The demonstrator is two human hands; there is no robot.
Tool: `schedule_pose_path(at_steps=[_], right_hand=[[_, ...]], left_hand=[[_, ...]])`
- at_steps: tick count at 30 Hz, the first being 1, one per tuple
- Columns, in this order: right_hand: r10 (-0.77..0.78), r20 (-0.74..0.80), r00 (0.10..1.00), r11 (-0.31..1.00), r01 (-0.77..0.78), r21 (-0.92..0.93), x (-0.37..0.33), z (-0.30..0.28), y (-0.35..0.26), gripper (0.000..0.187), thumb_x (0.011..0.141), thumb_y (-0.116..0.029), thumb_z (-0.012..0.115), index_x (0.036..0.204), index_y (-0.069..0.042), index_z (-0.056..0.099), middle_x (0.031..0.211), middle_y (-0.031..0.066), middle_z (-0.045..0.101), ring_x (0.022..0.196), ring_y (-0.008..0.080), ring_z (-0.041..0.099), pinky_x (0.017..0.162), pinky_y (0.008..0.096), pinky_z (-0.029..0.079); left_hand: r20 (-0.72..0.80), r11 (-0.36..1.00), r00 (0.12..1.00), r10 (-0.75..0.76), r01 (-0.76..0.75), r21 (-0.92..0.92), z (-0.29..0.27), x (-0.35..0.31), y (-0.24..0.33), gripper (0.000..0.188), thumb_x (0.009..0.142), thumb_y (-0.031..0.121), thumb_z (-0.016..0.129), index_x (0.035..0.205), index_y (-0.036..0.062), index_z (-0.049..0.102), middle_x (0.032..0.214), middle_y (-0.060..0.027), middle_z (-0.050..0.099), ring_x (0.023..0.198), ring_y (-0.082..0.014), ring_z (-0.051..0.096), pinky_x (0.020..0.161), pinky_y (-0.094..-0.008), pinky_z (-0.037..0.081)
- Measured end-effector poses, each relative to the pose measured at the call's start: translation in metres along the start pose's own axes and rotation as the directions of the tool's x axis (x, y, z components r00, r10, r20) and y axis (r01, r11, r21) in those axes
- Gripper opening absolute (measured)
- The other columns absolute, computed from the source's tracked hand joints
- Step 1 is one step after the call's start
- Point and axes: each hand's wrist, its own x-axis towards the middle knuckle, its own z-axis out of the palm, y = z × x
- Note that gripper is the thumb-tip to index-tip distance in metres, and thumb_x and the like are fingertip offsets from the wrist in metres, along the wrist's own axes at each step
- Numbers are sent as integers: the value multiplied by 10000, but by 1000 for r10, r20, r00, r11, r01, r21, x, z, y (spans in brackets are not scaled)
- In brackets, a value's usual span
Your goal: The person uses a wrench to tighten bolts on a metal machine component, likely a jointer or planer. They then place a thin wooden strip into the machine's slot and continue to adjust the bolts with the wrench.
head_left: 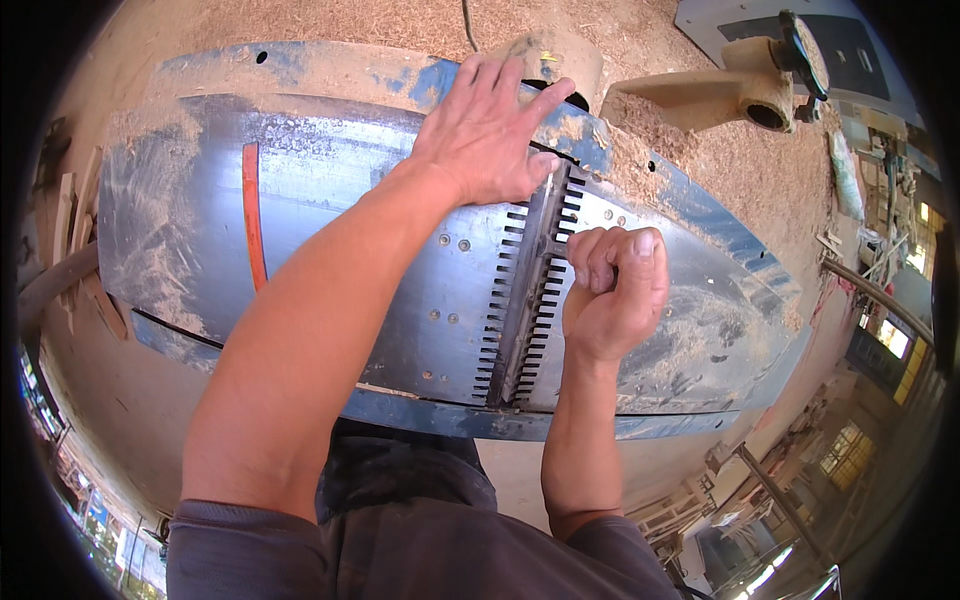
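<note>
A jointer's metal table (340,250) lies in front of me, split by a dark cutter head (525,290) that runs from far to near between two toothed table lips. Over the far end of the cutter head rests my left hand (485,140), fingers spread across the table's dusty blue far edge and thumb by the slot. My right hand (618,285) is closed in a fist just right of the cutter head, its knuckles near the teeth. What that fist holds, if anything, is hidden by the fingers.
An orange-red strip (252,215) lies on the left part of the table. Beyond the far edge are heaps of wood shavings (660,135) and a dust-covered machine part with a round knob (803,52). Wooden offcuts (75,230) lean at the far left.
</note>
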Motion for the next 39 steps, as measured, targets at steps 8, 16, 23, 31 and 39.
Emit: schedule_pose_path(at_steps=[8,16,23,31,39], right_hand=[[-48,-20,999,999,48,-4,-6,8,4,333,1077,-134,468,754,-85,405,585,-3,375,528,98,308,535,288,307],[68,-63,996,997,-70,-21,8,12,-12,348,1072,-159,478,744,-94,382,563,3,356,501,103,311,502,307,295],[212,-75,974,977,-214,-13,-22,-5,-22,365,1067,-160,494,729,-104,367,548,-3,341,478,106,282,487,312,280],[158,-38,987,986,-160,-51,-36,-6,-11,356,1078,-148,499,746,-90,383,586,-4,385,540,88,307,514,298,289],[122,-74,990,988,-128,-82,-44,-3,-11,350,1089,-177,512,773,-79,399,608,-11,388,555,83,302,519,294,276]], left_hand=[[48,999,999,-5,6,-33,-8,3,-1,771,878,410,719,1565,229,420,1524,-251,404,1400,-424,375,1214,-498,274],[11,999,1000,6,-5,-51,-3,2,-1,755,866,384,718,1548,220,440,1456,-248,446,1371,-427,389,1210,-511,261],[14,999,1000,15,-15,-34,-1,2,-1,779,846,377,728,1542,179,438,1421,-266,477,1338,-427,422,1204,-505,268],[-62,999,997,42,-42,2,3,3,-5,809,842,403,741,1551,172,425,1451,-276,470,1318,-426,450,1189,-493,297],[36,996,999,33,-29,-82,-10,3,0,829,821,329,694,1549,50,411,1557,-356,312,1385,-477,362,1201,-529,275]])
